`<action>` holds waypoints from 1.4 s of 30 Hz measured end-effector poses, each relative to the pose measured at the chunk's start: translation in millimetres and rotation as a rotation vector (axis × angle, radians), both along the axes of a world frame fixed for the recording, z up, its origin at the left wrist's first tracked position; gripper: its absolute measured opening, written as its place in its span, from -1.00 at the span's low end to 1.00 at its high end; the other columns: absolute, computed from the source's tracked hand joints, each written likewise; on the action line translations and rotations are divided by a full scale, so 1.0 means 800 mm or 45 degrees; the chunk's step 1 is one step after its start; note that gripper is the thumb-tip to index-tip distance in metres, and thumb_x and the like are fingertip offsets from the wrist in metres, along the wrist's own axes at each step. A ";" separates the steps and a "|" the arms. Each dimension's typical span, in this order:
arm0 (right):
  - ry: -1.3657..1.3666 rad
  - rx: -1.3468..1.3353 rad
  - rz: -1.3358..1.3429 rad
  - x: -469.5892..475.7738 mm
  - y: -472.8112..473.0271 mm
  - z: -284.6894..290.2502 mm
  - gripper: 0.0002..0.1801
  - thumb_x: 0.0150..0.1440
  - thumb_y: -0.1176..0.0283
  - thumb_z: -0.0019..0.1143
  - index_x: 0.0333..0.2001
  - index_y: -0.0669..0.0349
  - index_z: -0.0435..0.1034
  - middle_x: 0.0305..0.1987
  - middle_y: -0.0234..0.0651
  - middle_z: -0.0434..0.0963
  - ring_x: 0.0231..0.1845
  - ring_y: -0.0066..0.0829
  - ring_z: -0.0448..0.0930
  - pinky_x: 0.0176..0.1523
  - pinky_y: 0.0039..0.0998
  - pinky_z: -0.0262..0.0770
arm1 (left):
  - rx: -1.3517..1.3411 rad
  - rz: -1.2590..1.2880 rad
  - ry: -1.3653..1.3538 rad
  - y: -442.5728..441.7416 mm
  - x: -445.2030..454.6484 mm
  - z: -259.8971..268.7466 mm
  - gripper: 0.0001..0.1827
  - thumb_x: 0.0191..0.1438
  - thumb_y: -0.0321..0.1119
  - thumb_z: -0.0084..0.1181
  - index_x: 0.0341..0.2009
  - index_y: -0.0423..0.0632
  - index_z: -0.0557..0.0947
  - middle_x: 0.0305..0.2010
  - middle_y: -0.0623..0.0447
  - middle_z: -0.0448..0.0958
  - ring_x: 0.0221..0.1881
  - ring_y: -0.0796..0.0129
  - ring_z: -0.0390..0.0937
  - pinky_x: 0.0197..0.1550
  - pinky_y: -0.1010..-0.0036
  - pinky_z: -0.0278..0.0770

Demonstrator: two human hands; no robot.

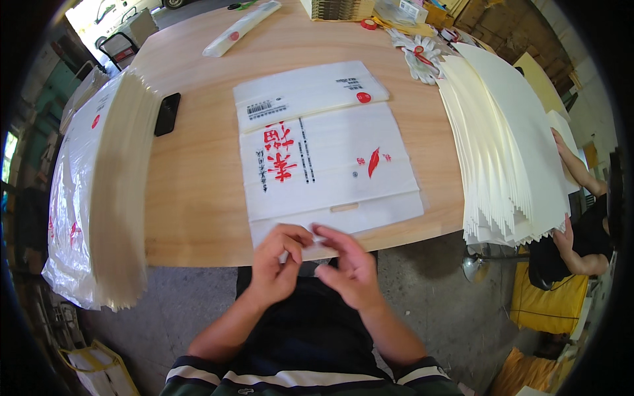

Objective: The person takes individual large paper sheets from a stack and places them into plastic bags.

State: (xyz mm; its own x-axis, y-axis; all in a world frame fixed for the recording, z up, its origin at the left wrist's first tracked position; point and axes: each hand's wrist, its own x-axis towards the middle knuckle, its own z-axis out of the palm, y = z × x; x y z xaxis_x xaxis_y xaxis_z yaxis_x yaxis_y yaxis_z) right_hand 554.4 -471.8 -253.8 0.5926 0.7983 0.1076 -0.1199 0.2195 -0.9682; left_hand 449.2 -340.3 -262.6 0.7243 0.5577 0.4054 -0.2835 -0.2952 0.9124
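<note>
Both my hands are raised over the table's near edge, close together, at the front of a white printed plastic bag (327,163). My left hand (278,262) has curled fingers. A pale bit shows between them, too blurred to name. Facing it, my right hand (350,270) has its thumb and fingers apart, its fingertips blurred near the left hand's. The bag lies flat, with red and black print and a handle slot (344,207) along its near side. Across its far part rests a folded plastic section (312,91) bearing a barcode and a red round mark.
Left stands a stack of plastic bags (99,198) beside a black phone (167,114). On the right a co-worker's hands (563,237) touch a stack of white sheets (500,148). Farther back lie a rolled plastic bundle (241,28), gloves (420,59) and red tape (368,24).
</note>
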 end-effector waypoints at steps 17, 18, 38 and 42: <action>-1.735 -0.994 -0.270 0.102 -0.035 -0.094 -0.29 0.15 0.01 0.06 0.36 -0.05 0.20 0.47 -0.07 0.12 0.46 0.09 0.12 0.44 0.18 -0.10 | 0.695 0.202 0.855 0.300 0.170 -0.013 -0.56 0.19 -0.06 0.11 0.02 -0.12 0.59 0.23 -0.15 0.42 0.25 -0.06 0.33 0.27 0.10 0.29; -1.729 -0.993 -0.266 0.103 -0.032 -0.093 -0.28 0.15 0.00 0.07 0.36 -0.05 0.20 0.47 -0.07 0.12 0.46 0.09 0.12 0.44 0.19 -0.10 | 0.749 0.244 0.951 0.322 0.185 -0.021 -0.48 0.17 0.02 0.10 0.05 -0.13 0.57 0.25 -0.15 0.40 0.27 -0.07 0.30 0.28 0.07 0.27; -1.581 -1.120 -0.205 0.113 -0.024 -0.076 -0.40 0.13 -0.09 0.02 0.21 -0.15 0.41 0.39 -0.14 0.27 0.42 0.02 0.21 0.43 0.15 -0.07 | 0.989 -0.037 1.587 0.412 0.312 -0.042 0.08 -0.51 0.13 0.58 0.14 -0.08 0.43 0.22 -0.14 0.41 0.31 -0.01 0.26 0.24 -0.01 0.24; -1.549 -1.086 -0.230 0.113 -0.023 -0.077 -0.42 0.13 -0.09 0.02 0.19 -0.15 0.43 0.38 -0.14 0.28 0.42 0.01 0.21 0.42 0.16 -0.06 | 0.825 -0.114 1.475 0.423 0.313 -0.047 -0.09 -0.43 0.07 0.57 0.03 -0.14 0.53 0.19 -0.22 0.45 0.23 -0.03 0.38 0.20 0.15 0.35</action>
State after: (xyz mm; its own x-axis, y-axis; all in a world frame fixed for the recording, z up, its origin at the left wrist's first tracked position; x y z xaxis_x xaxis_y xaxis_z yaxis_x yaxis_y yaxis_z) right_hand 645.0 -490.1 -315.7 0.5804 0.8012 0.1459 0.7986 -0.5249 -0.2945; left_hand 699.7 -1.5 -300.2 0.8530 0.4315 -0.2938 0.5152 -0.7863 0.3411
